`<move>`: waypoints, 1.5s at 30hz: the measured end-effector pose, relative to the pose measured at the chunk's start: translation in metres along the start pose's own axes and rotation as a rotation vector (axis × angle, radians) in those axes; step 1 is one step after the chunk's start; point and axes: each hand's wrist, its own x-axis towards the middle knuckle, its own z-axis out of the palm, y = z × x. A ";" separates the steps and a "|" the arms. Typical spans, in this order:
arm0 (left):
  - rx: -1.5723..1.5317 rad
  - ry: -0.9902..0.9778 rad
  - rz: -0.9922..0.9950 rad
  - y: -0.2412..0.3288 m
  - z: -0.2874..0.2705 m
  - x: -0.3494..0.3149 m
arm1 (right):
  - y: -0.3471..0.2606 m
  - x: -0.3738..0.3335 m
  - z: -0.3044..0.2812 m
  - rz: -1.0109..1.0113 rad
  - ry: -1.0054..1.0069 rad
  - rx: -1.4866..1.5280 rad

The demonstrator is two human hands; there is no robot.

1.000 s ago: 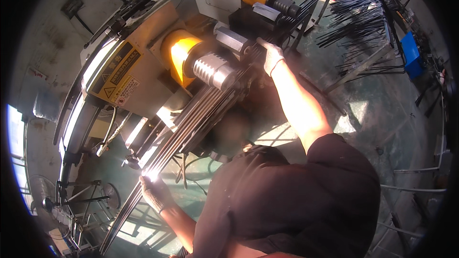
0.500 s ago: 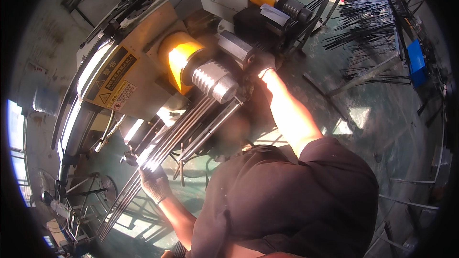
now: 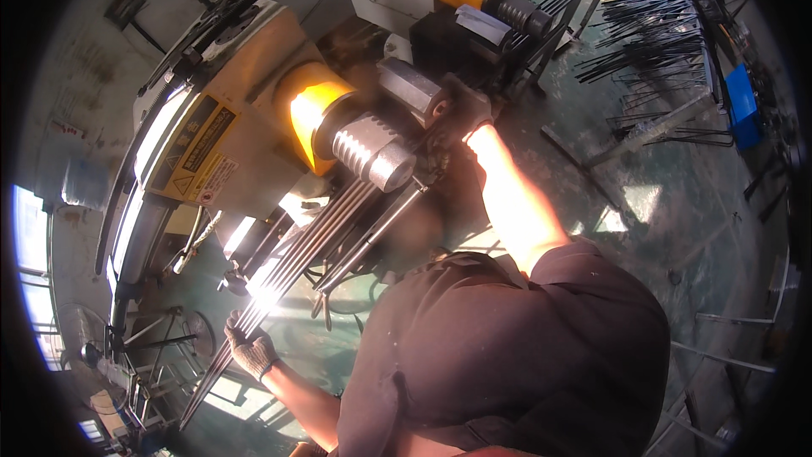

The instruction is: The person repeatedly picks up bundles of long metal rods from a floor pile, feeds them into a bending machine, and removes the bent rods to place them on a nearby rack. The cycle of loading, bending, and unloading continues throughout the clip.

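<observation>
While the gloved left hand point(image 3: 251, 349) grips the long metal rods point(image 3: 296, 262), the right hand point(image 3: 463, 114) rests on the machine point(image 3: 372, 148) — its grasp unclear; loosened rods could slip or fan apart.

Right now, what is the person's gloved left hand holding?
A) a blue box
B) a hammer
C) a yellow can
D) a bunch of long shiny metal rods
D: the gloved left hand is closed around the bunch of long shiny metal rods that runs up toward the ribbed grey roller of the machine.
</observation>
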 end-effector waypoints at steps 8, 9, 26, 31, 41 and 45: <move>0.473 -0.247 0.161 -0.061 0.050 -0.064 | -0.044 -0.022 0.009 0.135 0.119 -0.002; 0.613 -0.340 0.234 -0.075 0.051 -0.062 | -0.032 -0.009 0.004 0.227 0.210 0.118; 0.474 -0.374 0.024 -0.099 0.084 -0.092 | 0.028 0.026 0.025 0.290 0.303 0.626; 1.103 -0.334 0.382 -0.121 0.090 -0.100 | 0.016 0.024 0.006 0.325 0.346 0.763; 1.321 -0.439 0.627 -0.119 0.082 -0.093 | 0.011 0.006 0.033 0.212 0.414 0.619; 1.390 -0.505 0.637 -0.141 0.097 -0.095 | -0.001 0.014 0.006 0.369 0.416 0.787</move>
